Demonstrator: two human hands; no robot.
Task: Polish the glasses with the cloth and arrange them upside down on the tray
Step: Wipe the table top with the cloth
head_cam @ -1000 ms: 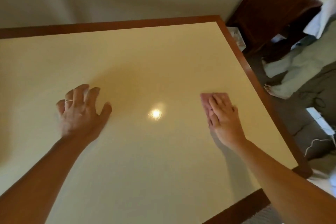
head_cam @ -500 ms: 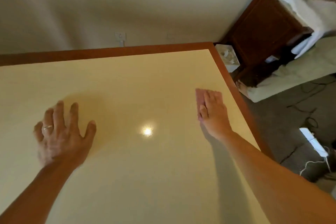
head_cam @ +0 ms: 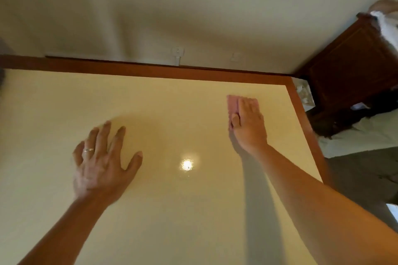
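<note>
Your left hand [head_cam: 101,161]: palm down, fingers straight and spread, ring on one finger | your right hand [head_cam: 247,123]: flat, palm down, fingers straight and together, thumb tucked alongside | both your forearms: bare, stretched forward, well apart

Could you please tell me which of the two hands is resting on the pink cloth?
The right hand: it lies flat on the pink cloth near the table's far right corner. The left hand, wearing a ring, spreads over bare tabletop.
</note>
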